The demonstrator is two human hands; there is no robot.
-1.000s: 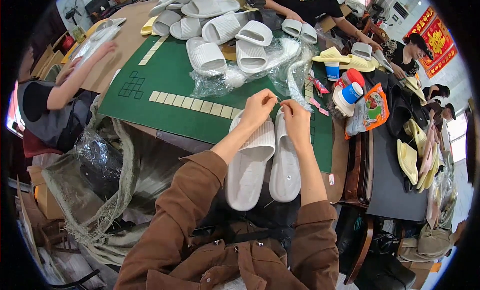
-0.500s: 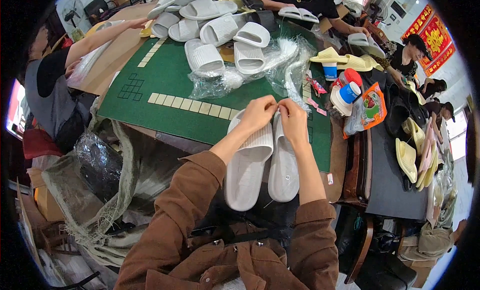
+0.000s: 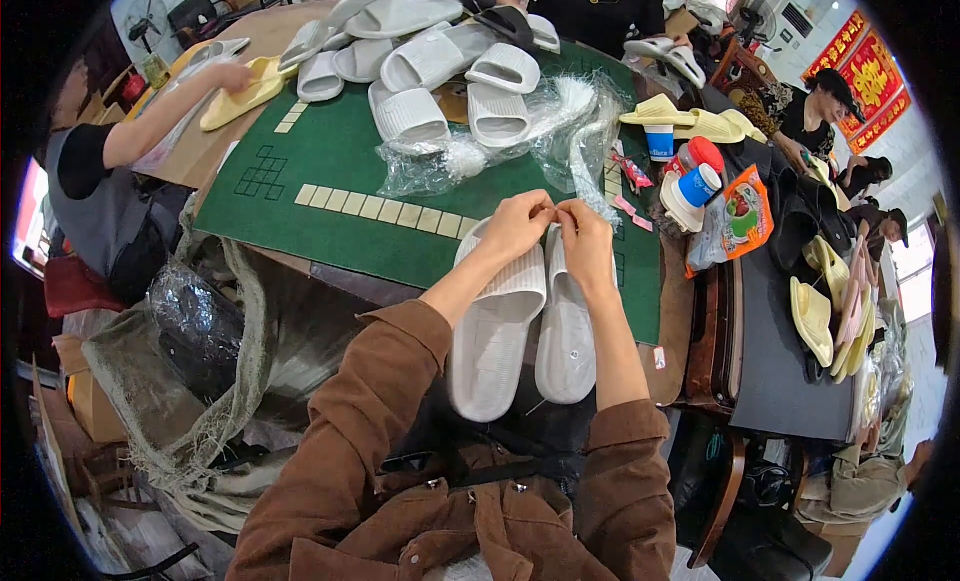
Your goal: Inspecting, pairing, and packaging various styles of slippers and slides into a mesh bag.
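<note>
A pair of light grey slippers lies side by side in front of me, over the near table edge: the left slipper (image 3: 490, 356) and the right slipper (image 3: 565, 356). Above their toe ends my left hand (image 3: 520, 224) and my right hand (image 3: 586, 243) meet, thumbs and fingertips pinched together. Whatever sits between the fingertips is too small to make out. My left wrist crosses the left slipper's ribbed strap, and my right hand hides much of the right slipper's strap. Beyond lies clear plastic wrap (image 3: 430, 168) with a bundle of white strands (image 3: 590, 166).
Grey slippers (image 3: 425, 61) are heaped at the back of the green table mat (image 3: 340, 243). On the right stand paper cups (image 3: 700, 186), an orange pouch (image 3: 745, 216) and yellow slippers (image 3: 655, 113). At left, a co-worker's hand (image 3: 232, 77) touches a yellow slipper (image 3: 245, 96).
My hands stay pinched together in nearly the same place. The left co-worker now has a yellow slipper at the table edge. Across the table, the grey slippers the other person held have shifted.
</note>
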